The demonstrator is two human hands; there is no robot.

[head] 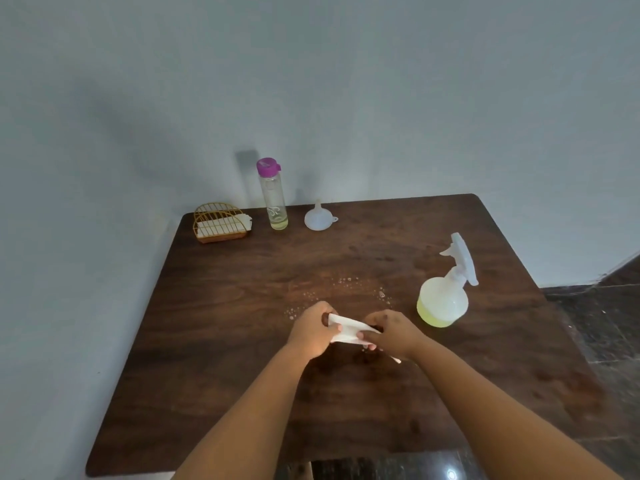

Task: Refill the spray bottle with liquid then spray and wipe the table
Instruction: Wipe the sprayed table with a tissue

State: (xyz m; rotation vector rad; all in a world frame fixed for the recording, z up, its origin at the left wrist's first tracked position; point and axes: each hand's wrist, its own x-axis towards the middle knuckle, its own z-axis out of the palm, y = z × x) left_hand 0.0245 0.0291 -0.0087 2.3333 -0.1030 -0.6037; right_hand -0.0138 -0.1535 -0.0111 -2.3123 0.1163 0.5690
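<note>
1. I saw both hands over the near middle of the bench (pixel 214 358), well in from every edge.
2. The left hand (pixel 313 332) had its grip closed on one end of a white tissue (pixel 346 329); the right hand (pixel 393 332) pinched the other end.
3. Droplets (pixel 346 282) lay on the wood just beyond the hands.
4. The spray bottle (pixel 445 294), yellow liquid in its base, stood upright to the right, near the right hand but apart from it.
5. Along the far edge stood a wire holder (pixel 220 221), a purple-capped bottle (pixel 273 195) and an upturned funnel (pixel 318 216).
6. The near-left part of the bench lay open.
</note>
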